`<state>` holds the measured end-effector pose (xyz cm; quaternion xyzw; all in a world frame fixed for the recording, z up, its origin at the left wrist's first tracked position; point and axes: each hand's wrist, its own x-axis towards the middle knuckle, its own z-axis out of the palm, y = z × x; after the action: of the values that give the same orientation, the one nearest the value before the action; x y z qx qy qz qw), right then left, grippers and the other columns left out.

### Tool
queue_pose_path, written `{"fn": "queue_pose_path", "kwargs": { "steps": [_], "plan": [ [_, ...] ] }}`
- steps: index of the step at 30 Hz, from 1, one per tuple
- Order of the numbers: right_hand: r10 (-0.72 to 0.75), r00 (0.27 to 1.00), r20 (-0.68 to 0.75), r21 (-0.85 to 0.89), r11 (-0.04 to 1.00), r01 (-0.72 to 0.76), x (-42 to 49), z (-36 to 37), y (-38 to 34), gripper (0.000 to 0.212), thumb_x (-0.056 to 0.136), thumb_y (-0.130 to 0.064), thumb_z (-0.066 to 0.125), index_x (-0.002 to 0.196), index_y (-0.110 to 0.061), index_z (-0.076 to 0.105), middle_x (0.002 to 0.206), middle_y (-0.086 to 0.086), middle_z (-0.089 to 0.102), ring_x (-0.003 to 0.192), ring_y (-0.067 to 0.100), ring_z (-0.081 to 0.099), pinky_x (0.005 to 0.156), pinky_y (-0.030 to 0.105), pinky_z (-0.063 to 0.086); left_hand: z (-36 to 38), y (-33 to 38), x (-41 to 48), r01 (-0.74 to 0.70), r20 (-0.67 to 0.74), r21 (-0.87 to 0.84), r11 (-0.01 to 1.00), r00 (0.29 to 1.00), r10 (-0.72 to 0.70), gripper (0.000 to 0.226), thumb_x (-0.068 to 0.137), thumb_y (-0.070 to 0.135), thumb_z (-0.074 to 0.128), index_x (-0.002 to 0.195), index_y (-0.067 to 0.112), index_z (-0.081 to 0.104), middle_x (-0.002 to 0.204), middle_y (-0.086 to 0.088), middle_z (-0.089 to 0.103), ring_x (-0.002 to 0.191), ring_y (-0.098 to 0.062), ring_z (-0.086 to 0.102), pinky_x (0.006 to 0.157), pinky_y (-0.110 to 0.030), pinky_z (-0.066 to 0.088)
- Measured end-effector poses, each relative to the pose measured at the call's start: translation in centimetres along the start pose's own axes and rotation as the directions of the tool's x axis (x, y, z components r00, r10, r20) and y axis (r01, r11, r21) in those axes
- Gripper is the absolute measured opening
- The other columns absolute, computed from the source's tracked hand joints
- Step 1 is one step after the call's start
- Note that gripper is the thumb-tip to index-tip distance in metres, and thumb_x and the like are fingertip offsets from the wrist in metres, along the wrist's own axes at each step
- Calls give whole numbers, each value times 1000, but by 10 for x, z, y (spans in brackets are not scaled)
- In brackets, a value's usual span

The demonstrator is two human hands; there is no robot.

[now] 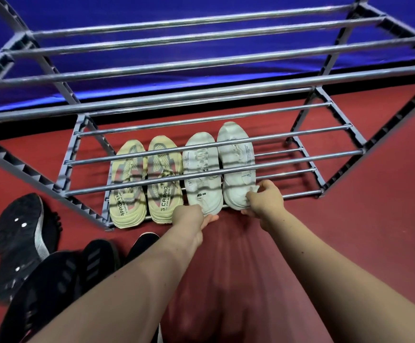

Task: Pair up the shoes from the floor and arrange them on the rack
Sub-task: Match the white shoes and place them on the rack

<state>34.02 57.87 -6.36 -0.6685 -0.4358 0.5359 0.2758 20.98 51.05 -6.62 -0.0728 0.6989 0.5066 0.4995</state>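
Seating the white pair on the rack's [208, 173] bottom tier beside the yellow pair [147, 181], the left hand [189, 216] cupped the left white shoe's [202, 174] heel while the right hand [265, 201] pinched the right white shoe's [237, 167] heel, so the black shoes [52, 258] on the floor looked due for pairing next.

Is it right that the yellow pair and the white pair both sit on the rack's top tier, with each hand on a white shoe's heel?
Not quite. The yellow pair and the white pair sit on the rack's bottom tier, not the top; the head view shows the upper bars bare. The rest holds: the left hand and right hand are each on a white shoe's heel.
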Motion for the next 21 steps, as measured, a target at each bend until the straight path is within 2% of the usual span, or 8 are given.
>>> {"fn": "queue_pose_path", "kwargs": {
  "steps": [3,5,8,10,12,15,17,21],
  "plan": [
    [3,1000,14,-49,999,-3,2,-2,-2,25,85,-1,49,69,-20,44,80,4,52,61,35,63,34,22,48,0,-1,2,23,3,12,1000,1000,-23,29,96,-2,41,123,-9,46,90,-18,58,66,-36,66,51,-23,54],
    [-5,1000,23,-81,997,7,3,-5,-2,25,85,-8,55,68,-21,43,81,7,55,58,33,64,34,20,45,0,-2,2,23,31,14,1000,999,-23,31,96,5,46,124,-9,47,98,-18,59,63,-31,66,47,-23,55],
    [-2,997,81,-149,989,14,6,-12,0,20,83,-26,64,72,-19,49,71,6,57,48,26,58,50,31,55,-6,-6,4,34,82,28,999,996,-36,35,96,16,51,124,-5,47,113,-18,61,59,-28,70,42,-24,55],
    [-61,995,83,-308,948,84,5,-17,1,23,79,-37,66,90,-18,60,81,7,66,66,30,64,72,42,58,-15,-5,0,26,84,73,997,996,-32,32,95,21,52,115,-4,49,100,-23,62,53,-28,70,42,-24,56],
    [-204,978,37,-486,852,196,1,-23,-1,37,78,-38,67,105,-12,62,95,11,68,90,31,64,79,34,50,-26,-3,-6,-41,63,193,980,998,29,32,93,23,55,108,-5,51,90,-25,61,49,-29,68,40,-24,54],
    [-411,911,28,-579,737,350,-18,-22,-12,29,80,-29,65,98,-6,63,96,12,65,97,28,56,71,27,34,-44,3,-16,-189,126,362,913,980,153,32,92,23,56,110,-3,53,75,-15,60,36,-17,59,33,-18,40],
    [-434,897,90,-576,711,402,-34,-14,-19,21,80,-26,65,91,-8,63,87,9,66,89,24,57,69,26,34,-54,9,-27,-266,174,406,874,962,212,23,92,20,56,105,1,54,66,-9,57,32,-13,53,32,-15,31],
    [-409,868,280,-549,674,495,-69,9,-24,12,80,-26,67,82,-14,63,66,-1,59,72,15,54,65,23,35,-90,24,-52,-385,267,484,785,920,286,11,89,13,55,85,3,59,61,-7,58,38,-15,50,40,-20,31]
  ]
}}
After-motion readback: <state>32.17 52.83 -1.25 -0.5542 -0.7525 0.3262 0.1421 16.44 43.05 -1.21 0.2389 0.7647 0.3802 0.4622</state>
